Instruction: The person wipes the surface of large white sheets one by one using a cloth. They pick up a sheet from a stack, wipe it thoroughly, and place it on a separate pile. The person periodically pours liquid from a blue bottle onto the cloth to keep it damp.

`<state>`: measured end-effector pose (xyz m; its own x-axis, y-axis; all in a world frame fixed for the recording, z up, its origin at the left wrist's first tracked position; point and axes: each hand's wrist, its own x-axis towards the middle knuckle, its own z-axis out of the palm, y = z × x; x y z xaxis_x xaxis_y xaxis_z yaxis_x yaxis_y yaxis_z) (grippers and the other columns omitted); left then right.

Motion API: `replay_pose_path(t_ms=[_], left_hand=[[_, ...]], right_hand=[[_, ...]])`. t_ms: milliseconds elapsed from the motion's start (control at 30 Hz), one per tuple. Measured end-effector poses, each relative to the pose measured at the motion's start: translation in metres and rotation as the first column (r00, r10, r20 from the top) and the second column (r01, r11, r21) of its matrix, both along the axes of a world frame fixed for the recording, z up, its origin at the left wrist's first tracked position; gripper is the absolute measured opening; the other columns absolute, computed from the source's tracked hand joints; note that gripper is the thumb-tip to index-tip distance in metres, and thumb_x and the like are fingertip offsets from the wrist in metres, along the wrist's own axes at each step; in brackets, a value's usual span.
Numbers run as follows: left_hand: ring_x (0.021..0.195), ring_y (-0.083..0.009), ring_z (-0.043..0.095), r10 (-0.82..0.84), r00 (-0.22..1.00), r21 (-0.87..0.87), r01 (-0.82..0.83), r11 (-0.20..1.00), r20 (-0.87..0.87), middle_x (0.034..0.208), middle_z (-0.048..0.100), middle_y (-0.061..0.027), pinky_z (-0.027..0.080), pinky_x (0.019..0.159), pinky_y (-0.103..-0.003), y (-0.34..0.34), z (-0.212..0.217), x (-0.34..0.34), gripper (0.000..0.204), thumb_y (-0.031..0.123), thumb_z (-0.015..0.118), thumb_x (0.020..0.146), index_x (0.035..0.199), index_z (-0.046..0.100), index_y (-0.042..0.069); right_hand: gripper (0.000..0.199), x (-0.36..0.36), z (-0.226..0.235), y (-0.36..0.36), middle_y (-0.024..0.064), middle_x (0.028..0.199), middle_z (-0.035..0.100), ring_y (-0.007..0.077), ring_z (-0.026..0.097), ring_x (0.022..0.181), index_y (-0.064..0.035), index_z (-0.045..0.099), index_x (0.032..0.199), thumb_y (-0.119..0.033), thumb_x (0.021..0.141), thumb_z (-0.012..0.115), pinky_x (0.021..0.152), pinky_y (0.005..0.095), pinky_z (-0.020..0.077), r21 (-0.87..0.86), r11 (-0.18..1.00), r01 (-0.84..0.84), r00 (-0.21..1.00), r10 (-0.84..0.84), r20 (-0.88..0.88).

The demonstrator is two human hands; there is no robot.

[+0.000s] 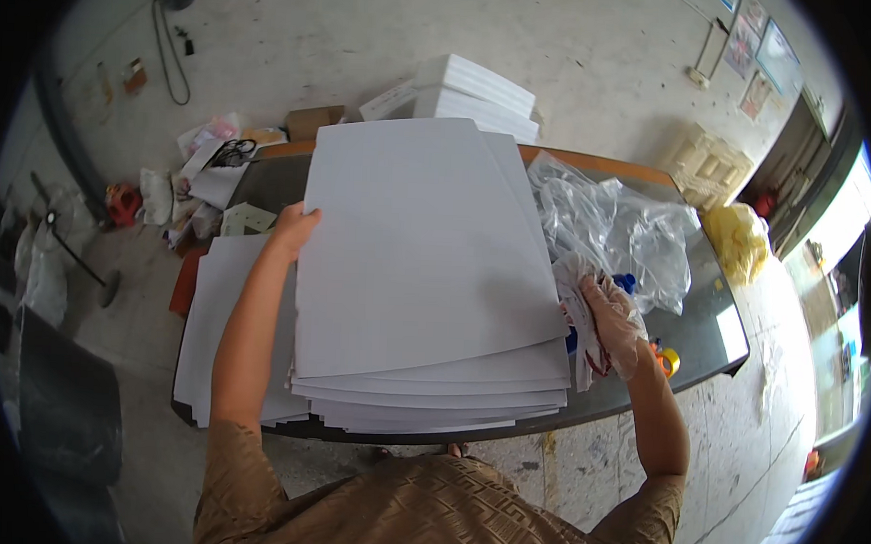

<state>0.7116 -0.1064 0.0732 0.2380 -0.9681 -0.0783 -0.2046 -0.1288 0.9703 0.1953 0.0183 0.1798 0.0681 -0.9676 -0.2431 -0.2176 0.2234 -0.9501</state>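
A thick stack of large white sheets (426,262) lies on a dark table (711,339). My left hand (291,231) grips the left edge of the top sheet near its far corner. My right hand (614,315), inside a thin clear plastic glove, sits at the stack's right edge and clutches a crumpled white cloth or bag (582,320); whether it touches the sheets I cannot tell. A second, lower pile of white sheets (208,331) lies to the left under my left forearm.
Crumpled clear plastic bags (619,226) lie at the table's right. A tape roll (667,360) sits near the right front edge. White foam blocks (470,96), a cardboard box (314,121) and a yellow bag (739,239) are on the floor beyond.
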Motion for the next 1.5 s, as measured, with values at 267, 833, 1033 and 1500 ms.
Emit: replay_pose_path(t_ms=[267, 833, 1033, 1500], left_hand=[[0.113, -0.0266, 0.06, -0.083, 0.994, -0.045, 0.08, 0.996, -0.065, 0.125, 0.06, -0.0175, 0.049, 0.095, -0.04, 0.004, 0.012, -0.034, 0.043, 0.024, 0.05, 0.099, 0.13, 0.052, -0.007], [0.134, -0.0317, 0.044, 0.079, 0.99, -0.087, -0.089, 0.992, -0.117, 0.14, 0.05, -0.0244, 0.035, 0.109, -0.04, 0.027, -0.005, -0.055, 0.071, 0.053, 0.039, 0.101, 0.139, 0.045, -0.007], [0.113, -0.0282, 0.059, 0.201, 0.978, -0.162, -0.208, 0.965, -0.058, 0.118, 0.065, -0.0161, 0.044, 0.098, -0.038, 0.07, 0.022, -0.033, 0.058, 0.047, 0.043, 0.102, 0.121, 0.06, -0.005], [0.106, -0.0243, 0.062, 0.582, 0.582, -0.819, 0.327, 0.471, 0.568, 0.106, 0.067, -0.0075, 0.053, 0.092, -0.041, 0.29, -0.037, -0.14, 0.016, 0.011, 0.073, 0.08, 0.095, 0.074, 0.005]], right_hand=[[0.035, -0.01, -0.013, 0.059, 0.0026, 0.089, 0.066, 0.0091, 0.063, 0.074, -0.0085, 0.057, 0.124, -0.036, 0.102, 0.052, 0.065, 0.0219, 0.0526, 0.05, 0.997, 0.065, 0.984, -0.072, 0.16], [0.041, -0.014, -0.043, 0.054, 0.0027, 0.11, 0.066, 0.0113, 0.061, 0.094, -0.0044, 0.056, 0.132, -0.033, 0.102, 0.054, 0.083, 0.0257, 0.0499, -0.267, 0.949, 0.169, 0.982, -0.185, -0.038], [0.038, -0.027, -0.024, 0.044, 0.0048, 0.104, 0.067, 0.0115, 0.06, 0.086, -0.0062, 0.056, 0.13, -0.032, 0.102, 0.052, 0.08, 0.0262, 0.0486, -0.379, 0.925, -0.012, 0.954, -0.102, -0.281], [0.047, 0.256, -0.01, 0.039, 0.0204, 0.113, 0.053, 0.0367, 0.061, 0.096, -0.012, 0.06, 0.125, -0.017, 0.08, 0.074, 0.078, 0.0452, 0.0549, -0.583, 0.18, -0.792, 0.602, 0.076, -0.795]])
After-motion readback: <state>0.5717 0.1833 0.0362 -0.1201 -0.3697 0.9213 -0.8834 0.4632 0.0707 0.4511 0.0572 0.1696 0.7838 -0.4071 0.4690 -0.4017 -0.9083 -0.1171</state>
